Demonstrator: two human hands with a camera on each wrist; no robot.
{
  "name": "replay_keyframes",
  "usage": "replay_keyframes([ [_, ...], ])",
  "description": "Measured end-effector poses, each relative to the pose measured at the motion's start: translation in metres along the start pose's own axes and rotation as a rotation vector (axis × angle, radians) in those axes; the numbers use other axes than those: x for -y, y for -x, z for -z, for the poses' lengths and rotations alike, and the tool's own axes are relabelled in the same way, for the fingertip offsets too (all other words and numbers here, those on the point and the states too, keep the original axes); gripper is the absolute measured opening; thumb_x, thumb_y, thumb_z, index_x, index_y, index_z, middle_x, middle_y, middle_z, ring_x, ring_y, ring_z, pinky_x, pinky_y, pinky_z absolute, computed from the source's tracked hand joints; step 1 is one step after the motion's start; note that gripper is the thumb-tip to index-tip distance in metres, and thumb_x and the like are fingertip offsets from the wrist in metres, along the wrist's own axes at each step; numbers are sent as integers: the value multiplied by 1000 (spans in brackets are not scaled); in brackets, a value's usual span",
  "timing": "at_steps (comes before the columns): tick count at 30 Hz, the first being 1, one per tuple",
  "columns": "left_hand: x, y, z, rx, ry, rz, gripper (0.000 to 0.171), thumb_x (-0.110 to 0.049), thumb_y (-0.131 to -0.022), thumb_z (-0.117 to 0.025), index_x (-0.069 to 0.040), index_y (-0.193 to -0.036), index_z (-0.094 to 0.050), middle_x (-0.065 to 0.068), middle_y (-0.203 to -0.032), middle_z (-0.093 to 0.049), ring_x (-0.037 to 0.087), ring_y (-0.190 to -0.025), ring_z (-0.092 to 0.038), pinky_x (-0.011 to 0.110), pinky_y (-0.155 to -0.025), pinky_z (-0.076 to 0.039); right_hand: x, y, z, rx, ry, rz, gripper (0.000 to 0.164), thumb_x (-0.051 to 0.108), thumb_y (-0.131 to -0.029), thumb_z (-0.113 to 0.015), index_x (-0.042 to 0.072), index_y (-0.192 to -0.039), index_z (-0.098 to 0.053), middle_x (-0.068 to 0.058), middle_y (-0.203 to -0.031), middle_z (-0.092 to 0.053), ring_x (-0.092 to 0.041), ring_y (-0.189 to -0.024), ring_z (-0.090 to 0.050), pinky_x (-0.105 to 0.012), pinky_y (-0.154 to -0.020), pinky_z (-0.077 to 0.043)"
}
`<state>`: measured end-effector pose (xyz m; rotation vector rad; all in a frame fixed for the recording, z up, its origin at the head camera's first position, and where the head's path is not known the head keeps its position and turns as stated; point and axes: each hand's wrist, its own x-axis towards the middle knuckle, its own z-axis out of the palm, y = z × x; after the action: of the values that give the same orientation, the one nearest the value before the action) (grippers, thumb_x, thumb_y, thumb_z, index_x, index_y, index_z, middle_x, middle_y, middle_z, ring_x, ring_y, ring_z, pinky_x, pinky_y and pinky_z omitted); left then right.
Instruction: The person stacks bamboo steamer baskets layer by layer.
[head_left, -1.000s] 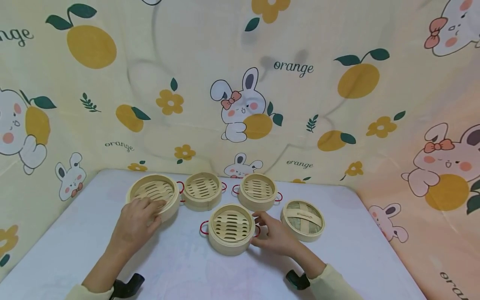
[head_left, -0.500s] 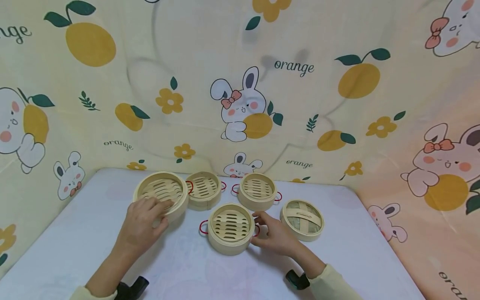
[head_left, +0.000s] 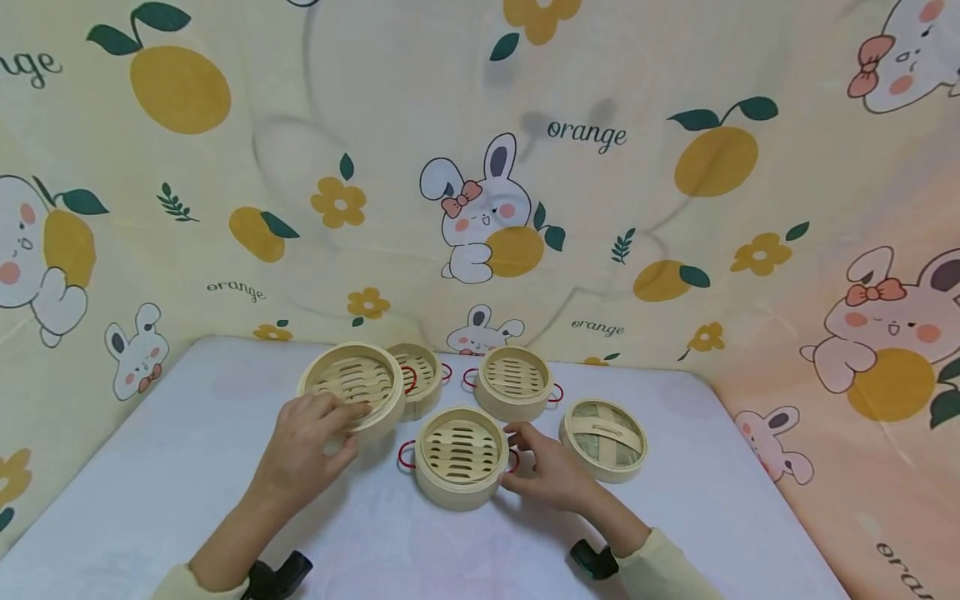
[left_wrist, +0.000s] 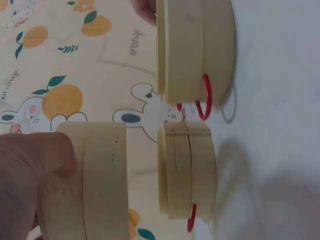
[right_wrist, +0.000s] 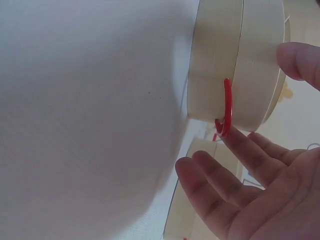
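Observation:
My left hand grips the near rim of a bamboo steamer basket, thumb on its outer wall and fingers over its slatted inside. This basket hangs above the table, partly covering a second steamer basket behind it. At front centre stands a third steamer basket with red handles at its sides. Beside its right handle is my right hand, fingers spread and mostly straight. In the right wrist view, the right hand's thumb touches the rim and a fingertip meets the red handle.
Another steamer basket with red handles stands at the back. A woven bamboo lid with a strap lies to the right of my right hand. The white table ends at a printed cloth backdrop.
My left hand has carried its steamer basket to the right, so that it covers more of the one behind. My right hand and the front basket have stayed in place.

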<state>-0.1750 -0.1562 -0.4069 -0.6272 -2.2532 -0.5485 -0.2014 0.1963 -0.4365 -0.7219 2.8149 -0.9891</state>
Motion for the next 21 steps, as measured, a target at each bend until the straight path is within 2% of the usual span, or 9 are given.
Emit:
replay_keyframes([
  [7, -7, -3, -7, 17, 24, -9, 38, -9, -64, -77, -19, -100, -73, -6, -81, -56, 19, -85, -54, 43, -83, -40, 0, -1, 0, 3, -1, -12, 61, 32, -80, -76, 12, -129, -47, -2, -115, -66, -21, -110, -62, -27, -75, -49],
  [14, -14, -5, -14, 7, 56, -47, 38, -8, -61, -79, -20, -97, -74, -8, -79, -53, 17, -83, -53, 42, -82, -41, 0, 0, 0, 7, -20, -11, 59, 31, -80, -75, 13, -128, -46, -3, -116, -66, -25, -110, -63, -30, -75, -51],
  [21, -21, -11, -18, 11, 84, -77, 36, -9, -64, -79, -20, -98, -74, -8, -80, -54, 16, -85, -54, 43, -85, -40, -1, -2, 0, 4, -27, -6, 61, 30, -80, -75, 13, -130, -45, -3, -117, -65, -25, -109, -63, -29, -73, -51],
])
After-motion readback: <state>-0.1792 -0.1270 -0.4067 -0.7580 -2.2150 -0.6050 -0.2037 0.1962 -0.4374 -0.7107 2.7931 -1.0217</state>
